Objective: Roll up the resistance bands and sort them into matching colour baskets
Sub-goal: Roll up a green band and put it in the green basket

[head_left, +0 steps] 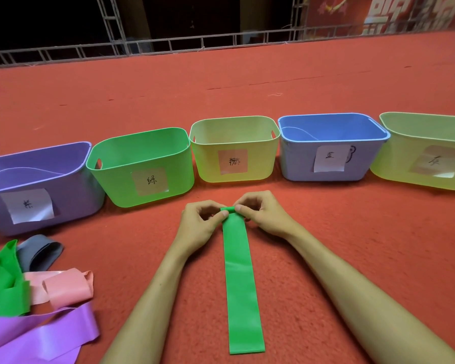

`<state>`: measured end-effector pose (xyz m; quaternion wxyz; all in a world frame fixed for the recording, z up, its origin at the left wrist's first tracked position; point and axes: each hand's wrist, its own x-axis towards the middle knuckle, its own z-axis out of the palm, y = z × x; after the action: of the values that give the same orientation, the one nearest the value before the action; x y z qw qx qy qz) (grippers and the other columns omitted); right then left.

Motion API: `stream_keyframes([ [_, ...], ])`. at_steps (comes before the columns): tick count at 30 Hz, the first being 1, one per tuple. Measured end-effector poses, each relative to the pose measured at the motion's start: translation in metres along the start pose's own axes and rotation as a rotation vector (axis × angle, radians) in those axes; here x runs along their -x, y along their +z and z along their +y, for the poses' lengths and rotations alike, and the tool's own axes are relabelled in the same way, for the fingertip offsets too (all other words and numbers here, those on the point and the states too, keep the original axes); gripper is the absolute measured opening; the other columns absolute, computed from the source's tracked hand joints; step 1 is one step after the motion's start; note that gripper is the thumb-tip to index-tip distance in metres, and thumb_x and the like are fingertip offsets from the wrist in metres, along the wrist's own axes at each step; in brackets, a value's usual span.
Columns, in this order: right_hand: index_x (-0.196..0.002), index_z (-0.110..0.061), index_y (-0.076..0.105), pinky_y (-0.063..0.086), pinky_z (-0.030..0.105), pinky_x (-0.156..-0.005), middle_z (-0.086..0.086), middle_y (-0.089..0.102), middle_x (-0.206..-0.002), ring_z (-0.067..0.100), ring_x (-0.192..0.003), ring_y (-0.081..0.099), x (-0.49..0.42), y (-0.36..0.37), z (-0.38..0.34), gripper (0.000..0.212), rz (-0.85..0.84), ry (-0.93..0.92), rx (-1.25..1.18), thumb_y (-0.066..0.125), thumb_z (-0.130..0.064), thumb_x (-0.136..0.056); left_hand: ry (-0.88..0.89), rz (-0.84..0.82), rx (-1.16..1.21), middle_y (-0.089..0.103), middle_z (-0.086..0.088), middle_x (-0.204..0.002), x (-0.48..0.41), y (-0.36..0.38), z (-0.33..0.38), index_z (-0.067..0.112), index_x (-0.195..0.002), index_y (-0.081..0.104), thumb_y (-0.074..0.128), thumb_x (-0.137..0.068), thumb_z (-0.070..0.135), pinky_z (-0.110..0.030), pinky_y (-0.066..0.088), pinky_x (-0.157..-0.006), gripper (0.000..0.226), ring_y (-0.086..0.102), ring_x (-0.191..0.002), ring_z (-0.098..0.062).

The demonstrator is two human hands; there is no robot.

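The left hand and right hand pinch the small roll at the far end of the green band, fingers curled. I would roll tightly, edges level. The band lies flat and smooth on the red floor, near the green basket.

Smooth plastic baskets; rough red carpet

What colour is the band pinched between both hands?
Bright green; the long flat rubber band shows best in the head view.
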<state>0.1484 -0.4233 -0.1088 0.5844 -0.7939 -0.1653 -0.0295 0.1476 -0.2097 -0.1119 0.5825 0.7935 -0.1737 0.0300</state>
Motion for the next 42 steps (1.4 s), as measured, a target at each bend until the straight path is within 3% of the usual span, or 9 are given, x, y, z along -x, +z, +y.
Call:
stream_keyframes([
  [3, -0.097, 0.001, 0.073, 0.054, 0.027, -0.073, 0.009, 0.077, -0.088, 0.009, -0.079, 0.069, -0.001, -0.001, 0.002, 0.005, 0.006, -0.008, -0.025, 0.069, -0.002, -0.096, -0.066, 0.003, 0.068, 0.079, -0.003, -0.087, 0.000, 0.001, 0.004, 0.014, -0.099, 0.081, 0.078, -0.090, 0.012, -0.021, 0.051, -0.063, 0.009, 0.068, -0.074, -0.008],
  [6, -0.097, 0.000, 0.073, 0.056, 0.035, -0.079, 0.016, 0.077, -0.093, 0.015, -0.082, 0.069, -0.002, -0.001, 0.003, 0.004, 0.012, -0.018, -0.042, 0.070, -0.001, -0.094, -0.103, 0.016, 0.085, 0.080, -0.006, -0.087, 0.000, 0.002, 0.005, 0.008, -0.099, 0.080, 0.075, -0.094, 0.011, -0.013, 0.047, -0.058, 0.008, 0.067, -0.071, 0.000],
  [10, -0.097, -0.002, 0.073, 0.054, 0.036, -0.078, 0.016, 0.076, -0.090, 0.016, -0.081, 0.067, -0.002, 0.000, 0.004, 0.007, 0.008, -0.009, -0.064, 0.073, 0.000, -0.090, -0.074, 0.007, 0.103, 0.080, -0.011, -0.091, 0.001, 0.001, 0.008, 0.002, -0.098, 0.079, 0.074, -0.093, 0.006, -0.015, 0.050, -0.064, 0.008, 0.069, -0.076, -0.006],
  [16, -0.094, -0.001, 0.075, 0.049, 0.031, -0.069, 0.021, 0.075, -0.086, 0.017, -0.077, 0.064, -0.001, 0.000, 0.000, 0.005, -0.004, 0.030, -0.115, 0.074, -0.005, -0.092, -0.079, 0.025, 0.162, 0.080, -0.011, -0.091, 0.004, 0.001, 0.013, 0.001, -0.101, 0.078, 0.077, -0.090, 0.003, -0.014, 0.049, -0.057, 0.011, 0.069, -0.072, -0.003],
  [22, -0.097, 0.001, 0.072, 0.055, 0.028, -0.078, 0.011, 0.075, -0.091, 0.015, -0.083, 0.069, 0.000, -0.002, -0.002, 0.006, -0.029, -0.002, -0.178, 0.071, 0.004, -0.092, -0.145, -0.006, 0.171, 0.079, -0.011, -0.089, 0.003, -0.001, 0.011, 0.012, -0.104, 0.079, 0.077, -0.092, 0.014, -0.022, 0.048, -0.055, 0.013, 0.064, -0.073, -0.008],
  [26, -0.099, -0.002, 0.071, 0.055, 0.031, -0.080, 0.011, 0.074, -0.094, 0.018, -0.087, 0.068, 0.000, -0.002, -0.003, 0.010, -0.030, -0.002, -0.212, 0.071, 0.005, -0.092, -0.147, -0.031, 0.187, 0.078, -0.002, -0.076, 0.005, 0.001, 0.014, 0.000, -0.100, 0.077, 0.072, -0.095, 0.006, -0.013, 0.046, -0.051, 0.009, 0.067, -0.063, -0.002],
  [32, -0.095, -0.007, 0.072, 0.051, 0.023, -0.064, 0.003, 0.072, -0.082, 0.011, -0.073, 0.062, -0.001, 0.004, -0.006, 0.001, -0.023, 0.042, -0.217, 0.072, -0.008, -0.094, -0.130, -0.010, 0.310, 0.079, -0.016, -0.091, 0.005, -0.003, 0.014, -0.008, -0.105, 0.074, 0.074, -0.089, -0.003, -0.022, 0.057, -0.065, 0.017, 0.075, -0.077, -0.015],
  [35, -0.092, -0.001, 0.072, 0.047, 0.021, -0.056, -0.003, 0.070, -0.072, 0.004, -0.060, 0.059, -0.002, 0.005, -0.009, 0.017, -0.012, 0.075, -0.175, 0.067, -0.015, -0.101, -0.121, 0.012, 0.333, 0.079, -0.017, -0.097, 0.005, -0.004, 0.015, -0.007, -0.108, 0.074, 0.075, -0.088, -0.005, -0.021, 0.057, -0.066, 0.021, 0.075, -0.081, -0.014],
  [42, -0.098, 0.005, 0.069, 0.047, 0.018, -0.057, -0.007, 0.072, -0.072, 0.002, -0.061, 0.060, 0.000, 0.003, -0.009, 0.012, -0.018, 0.055, -0.194, 0.064, -0.005, -0.100, -0.165, -0.023, 0.302, 0.078, -0.012, -0.090, 0.004, -0.005, 0.013, 0.006, -0.110, 0.077, 0.077, -0.091, 0.010, -0.025, 0.055, -0.065, 0.020, 0.068, -0.076, -0.009],
])
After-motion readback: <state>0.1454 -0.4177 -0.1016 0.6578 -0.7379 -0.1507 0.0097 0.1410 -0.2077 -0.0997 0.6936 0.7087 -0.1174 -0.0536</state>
